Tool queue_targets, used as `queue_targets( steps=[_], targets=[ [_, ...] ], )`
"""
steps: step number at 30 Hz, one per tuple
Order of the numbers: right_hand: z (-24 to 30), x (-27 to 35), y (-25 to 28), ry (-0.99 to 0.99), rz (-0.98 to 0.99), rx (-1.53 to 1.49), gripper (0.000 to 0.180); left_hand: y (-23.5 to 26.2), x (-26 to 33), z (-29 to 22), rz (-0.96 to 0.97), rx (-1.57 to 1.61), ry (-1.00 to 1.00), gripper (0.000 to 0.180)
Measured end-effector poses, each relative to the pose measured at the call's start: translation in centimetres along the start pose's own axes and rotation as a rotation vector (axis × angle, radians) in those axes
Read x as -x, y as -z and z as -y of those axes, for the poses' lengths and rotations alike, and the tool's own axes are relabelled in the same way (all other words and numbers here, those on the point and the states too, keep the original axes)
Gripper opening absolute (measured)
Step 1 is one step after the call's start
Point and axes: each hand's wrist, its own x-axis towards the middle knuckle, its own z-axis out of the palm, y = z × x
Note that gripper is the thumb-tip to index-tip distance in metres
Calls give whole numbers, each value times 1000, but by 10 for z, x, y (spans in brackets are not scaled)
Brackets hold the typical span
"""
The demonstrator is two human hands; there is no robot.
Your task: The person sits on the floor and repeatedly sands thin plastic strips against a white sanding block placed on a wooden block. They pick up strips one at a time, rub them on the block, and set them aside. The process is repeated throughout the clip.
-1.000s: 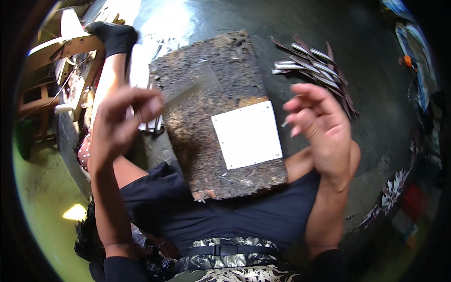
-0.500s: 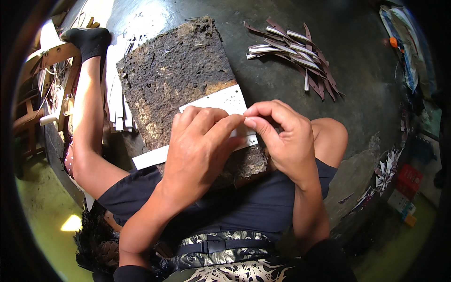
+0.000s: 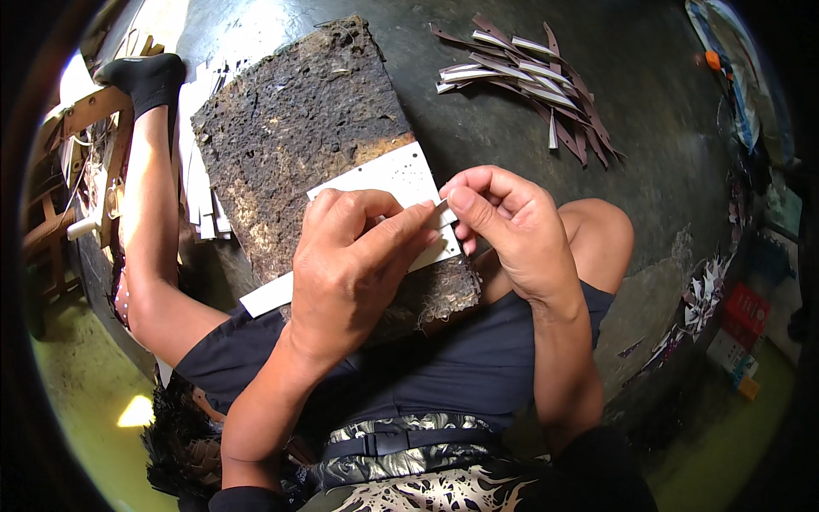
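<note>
A white board [image 3: 394,173] with small dark holes lies on a rough, dark slab across my lap. A pale strip [image 3: 268,294] sticks out to the left beneath my left hand [image 3: 345,256]; I cannot tell whether it is one piece with the board. My left hand is closed, thumb and forefinger pinching a thin grey-white strip [image 3: 441,213] over the board's right edge. The thumb and forefinger of my right hand [image 3: 516,235] pinch the same small strip at its right end. My left palm hides much of the board.
The rough slab [image 3: 299,111] reaches away from my lap. On the dark floor beyond, at the right, lies a pile of brown and white strips [image 3: 533,81]. More white strips [image 3: 200,183] lie left of the slab, beside my outstretched leg. A wooden frame [image 3: 107,162] stands far left.
My right hand has turned, its thumb now on top, and its other fingers have curled below the board's edge. More of the small strip shows between my hands. The view has shifted slightly.
</note>
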Motion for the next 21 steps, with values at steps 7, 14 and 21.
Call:
queue_targets(
  steps=[7,14,21],
  targets=[
    [0,0,-8,15,-81,134,20,-2,2,-2,-16,8,-26,31],
    [2,0,-2,-34,-25,115,21,-2,1,0,3,-6,-70,34],
    [-6,-3,-1,-17,-2,114,22,-2,1,0,20,-4,-53,34]
  ],
)
